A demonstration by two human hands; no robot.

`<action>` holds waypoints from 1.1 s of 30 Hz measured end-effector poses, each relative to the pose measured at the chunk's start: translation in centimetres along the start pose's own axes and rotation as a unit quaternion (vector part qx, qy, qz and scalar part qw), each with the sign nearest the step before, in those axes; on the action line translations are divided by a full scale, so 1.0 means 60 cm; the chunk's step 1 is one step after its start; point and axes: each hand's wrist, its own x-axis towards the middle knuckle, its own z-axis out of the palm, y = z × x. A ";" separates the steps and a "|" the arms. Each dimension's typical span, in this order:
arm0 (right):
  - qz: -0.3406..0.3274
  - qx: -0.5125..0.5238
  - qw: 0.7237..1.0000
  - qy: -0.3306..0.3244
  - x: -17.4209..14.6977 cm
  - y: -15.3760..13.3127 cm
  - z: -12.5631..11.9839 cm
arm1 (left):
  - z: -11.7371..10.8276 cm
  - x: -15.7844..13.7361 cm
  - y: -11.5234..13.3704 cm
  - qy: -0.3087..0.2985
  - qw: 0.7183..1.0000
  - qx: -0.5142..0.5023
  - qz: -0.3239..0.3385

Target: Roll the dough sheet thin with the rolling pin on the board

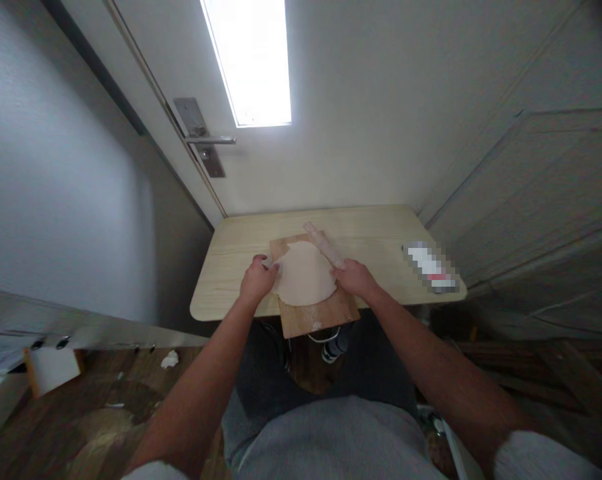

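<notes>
A thin, pale, roughly round sheet of dough (305, 275) lies on a wooden board (321, 319), whose near end juts past the table's front edge. My left hand (259, 277) pinches the dough's left edge, drawing a corner out sideways. At the opposite edge, my right hand (357, 277) is closed with thumb and fingers on the dough. A flour-dusted rolling pin (325, 245) lies slanted across the board's far right side, its near end against my right hand. Whether those fingers also touch the pin I cannot tell.
The light wood table (233, 253) stands against a door with a metal handle (211, 140). A pixelated item (432, 268) lies at the table's right end. White crumpled scrap (169, 359) and a white panel with wooden edges (55, 368) are on the floor at left.
</notes>
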 end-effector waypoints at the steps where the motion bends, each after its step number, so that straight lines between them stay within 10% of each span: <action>1: 0.000 0.000 1.000 -0.004 -0.001 -0.002 -0.001 | -0.002 0.005 0.001 -0.015 1.000 0.006 -0.012; 33: 0.034 0.022 0.999 -0.011 -0.011 -0.012 -0.007 | -0.026 0.035 0.074 -0.179 0.978 -0.103 -0.001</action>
